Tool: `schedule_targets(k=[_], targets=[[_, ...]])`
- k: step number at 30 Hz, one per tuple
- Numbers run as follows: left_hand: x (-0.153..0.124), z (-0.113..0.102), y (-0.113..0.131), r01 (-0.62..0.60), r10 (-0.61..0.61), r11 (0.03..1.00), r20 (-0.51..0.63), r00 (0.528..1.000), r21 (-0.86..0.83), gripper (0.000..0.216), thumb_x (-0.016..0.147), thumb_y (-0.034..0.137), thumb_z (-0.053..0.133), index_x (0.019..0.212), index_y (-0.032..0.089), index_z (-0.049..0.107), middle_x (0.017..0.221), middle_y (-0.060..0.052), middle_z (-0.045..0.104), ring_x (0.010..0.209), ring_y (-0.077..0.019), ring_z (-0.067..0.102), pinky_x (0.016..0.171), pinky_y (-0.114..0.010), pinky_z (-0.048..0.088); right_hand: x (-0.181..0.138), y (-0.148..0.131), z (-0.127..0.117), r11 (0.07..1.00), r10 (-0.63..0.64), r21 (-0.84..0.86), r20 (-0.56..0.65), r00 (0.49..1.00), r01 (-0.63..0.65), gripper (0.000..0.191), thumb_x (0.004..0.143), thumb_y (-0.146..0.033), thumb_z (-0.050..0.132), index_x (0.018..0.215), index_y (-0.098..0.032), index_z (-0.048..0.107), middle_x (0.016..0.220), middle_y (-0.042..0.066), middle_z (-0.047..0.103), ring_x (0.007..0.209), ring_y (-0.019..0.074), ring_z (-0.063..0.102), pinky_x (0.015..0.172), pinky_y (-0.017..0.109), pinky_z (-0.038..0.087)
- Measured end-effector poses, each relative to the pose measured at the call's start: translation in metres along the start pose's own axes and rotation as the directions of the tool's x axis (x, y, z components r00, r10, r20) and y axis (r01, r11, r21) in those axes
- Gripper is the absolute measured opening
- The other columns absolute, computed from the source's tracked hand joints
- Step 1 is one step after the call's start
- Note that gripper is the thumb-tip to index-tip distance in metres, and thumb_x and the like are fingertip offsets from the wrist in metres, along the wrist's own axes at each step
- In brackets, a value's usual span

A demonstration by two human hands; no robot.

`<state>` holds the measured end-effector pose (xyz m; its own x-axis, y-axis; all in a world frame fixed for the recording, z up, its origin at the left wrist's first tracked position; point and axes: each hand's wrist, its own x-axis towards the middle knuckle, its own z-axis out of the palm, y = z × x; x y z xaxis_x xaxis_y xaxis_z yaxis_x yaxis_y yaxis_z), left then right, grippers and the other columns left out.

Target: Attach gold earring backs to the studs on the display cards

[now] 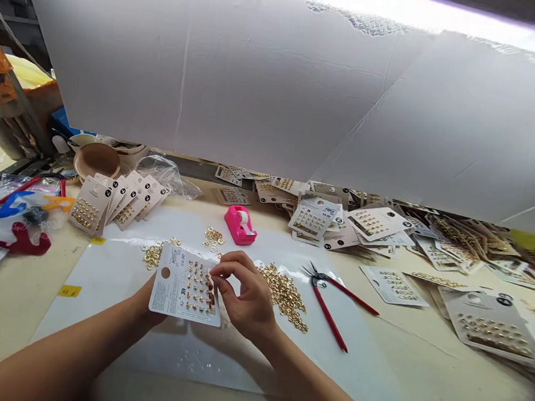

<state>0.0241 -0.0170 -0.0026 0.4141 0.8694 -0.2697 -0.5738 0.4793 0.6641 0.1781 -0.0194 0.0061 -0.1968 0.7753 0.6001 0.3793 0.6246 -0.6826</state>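
Note:
My left hand (155, 317) holds up an earring card (173, 286) from behind, so most of its fingers are hidden by the card. The card's printed back, with a price label and rows of small gold earring backs, faces me. At the card's right edge, my right hand (246, 292) has thumb and forefinger pinched together against the last column; whatever is between the fingertips is too small to make out. Just beyond that hand, a pile of small gold pieces (282, 292) is spread on the white sheet (234, 366).
Red-handled pliers (330, 306) lie right of the gold pile. Behind stands a pink tape dispenser (240, 225). Fanned earring cards (92, 204) rest at left beside a brown bowl (97, 162); many more cards (378, 224) heap up at right. A white board (277, 89) overhangs the back.

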Motion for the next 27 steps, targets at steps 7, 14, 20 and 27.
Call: schedule_targets(k=[7, 14, 20, 27], targets=[[0.002, -0.004, -0.001, 0.019, -0.019, 1.0, -0.013, 1.0, 0.005, 0.035, 0.042, 0.034, 0.081, 0.049, 0.017, 0.051, 0.04, 0.005, 0.047, 0.043, -0.0114, 0.047, 0.047, -0.025, 0.038, -0.001, 0.002, 0.001, 0.999, 0.046, 0.022, 0.03, 0.998, -0.047, 0.011, 0.079, -0.011, 0.056, 0.076, -0.021, 0.06, 0.077, 0.002, 0.055, 0.072, 0.0156, 0.057, 0.06, 0.029, 0.051], [0.009, -0.011, -0.008, 0.098, -0.098, 0.995, -0.022, 0.995, -0.003, 0.026, 0.052, 0.031, 0.073, 0.054, 0.015, 0.053, 0.05, 0.002, 0.053, 0.047, -0.0112, 0.049, 0.05, -0.026, 0.04, 0.0, 0.002, 0.0, 0.995, 0.09, 0.035, 0.066, 0.994, -0.092, 0.009, 0.077, -0.012, 0.06, 0.075, -0.02, 0.064, 0.076, 0.002, 0.057, 0.071, 0.0151, 0.058, 0.062, 0.029, 0.051], [0.015, -0.014, -0.008, 0.144, -0.143, 0.989, -0.055, 0.988, 0.014, 0.014, 0.061, 0.021, 0.065, 0.055, 0.015, 0.053, 0.047, 0.002, 0.051, 0.043, -0.0101, 0.047, 0.048, -0.026, 0.039, 0.003, 0.003, -0.005, 0.983, 0.162, 0.066, 0.145, 0.976, -0.173, 0.008, 0.075, -0.014, 0.065, 0.075, -0.022, 0.069, 0.075, 0.001, 0.059, 0.07, 0.0147, 0.059, 0.063, 0.031, 0.051], [0.014, -0.013, -0.004, 0.066, -0.052, 0.985, -0.093, 0.994, 0.156, 0.019, 0.06, 0.028, 0.067, 0.053, 0.014, 0.056, 0.046, 0.0, 0.053, 0.042, -0.0122, 0.049, 0.049, -0.03, 0.043, 0.004, 0.007, -0.007, 0.936, 0.264, 0.192, 0.176, 0.948, -0.296, 0.013, 0.08, -0.02, 0.061, 0.084, -0.025, 0.072, 0.08, 0.002, 0.063, 0.074, 0.0158, 0.062, 0.065, 0.032, 0.051]])
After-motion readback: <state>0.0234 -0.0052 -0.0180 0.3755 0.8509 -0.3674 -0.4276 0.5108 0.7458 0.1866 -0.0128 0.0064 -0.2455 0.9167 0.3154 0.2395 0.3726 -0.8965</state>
